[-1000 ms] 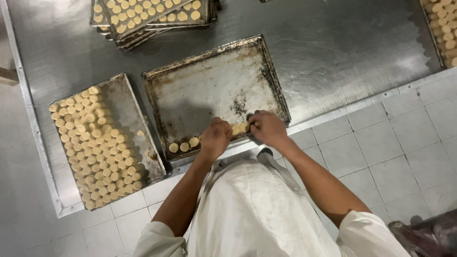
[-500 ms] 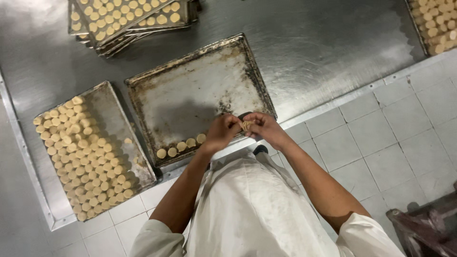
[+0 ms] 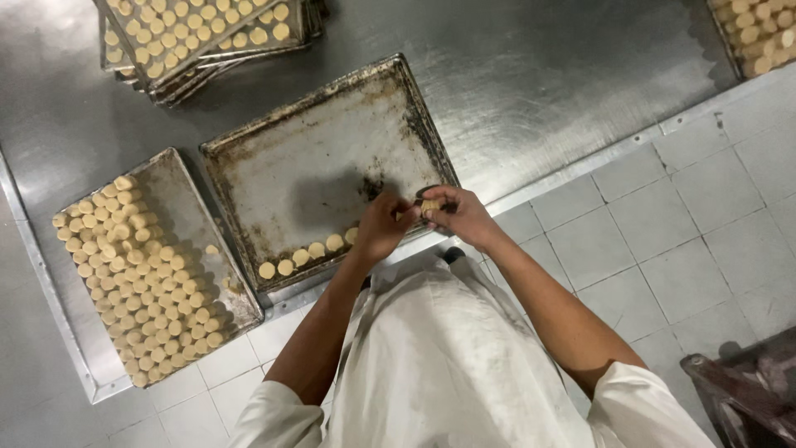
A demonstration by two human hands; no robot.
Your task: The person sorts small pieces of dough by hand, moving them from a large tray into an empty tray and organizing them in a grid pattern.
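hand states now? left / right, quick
Left hand: fingers curled at the near edge of the baking tray, pinching toward the dough piece; grip cannot be told.
Right hand: closed on the dough piece.

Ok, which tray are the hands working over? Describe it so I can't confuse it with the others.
On the steel table, find the middle tray, just above the left hand and right hand. Unlike the packed tray to its left and the stacked trays behind, it is nearly bare, stained dark, with one short row of dough pieces along its near edge.

Hands over dough-lined baking tray
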